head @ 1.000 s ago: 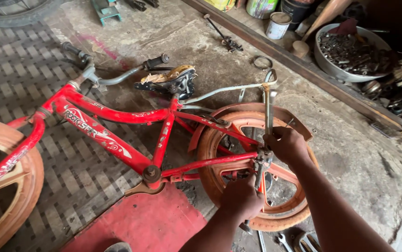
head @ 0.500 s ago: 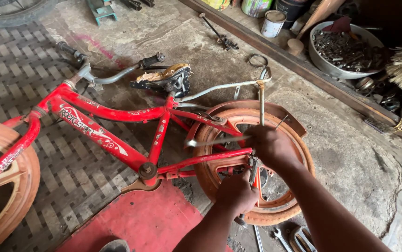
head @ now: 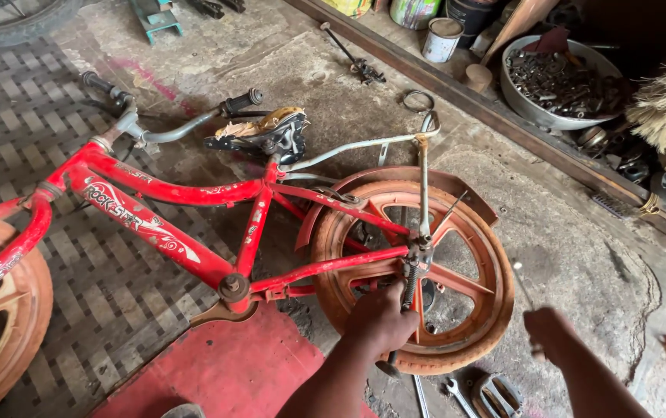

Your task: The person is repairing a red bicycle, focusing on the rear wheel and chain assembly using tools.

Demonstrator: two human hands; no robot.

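Left hand (head: 381, 317) gripping upright wrench (head: 409, 288), rear wheel (head: 472, 340)

Bare floor (head: 580, 232) right of rear wheel (head: 414, 271) (spanners (head: 457, 395) below)

Head view: from above, facing steeply down and forward.
Range: close over the bicycle's rear wheel (head: 414, 275) on the floor (head: 580, 232).

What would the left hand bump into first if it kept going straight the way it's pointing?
Probably the rear axle nut area of the red bicycle's orange rear wheel; the left hand already grips a dark tool pointing there.
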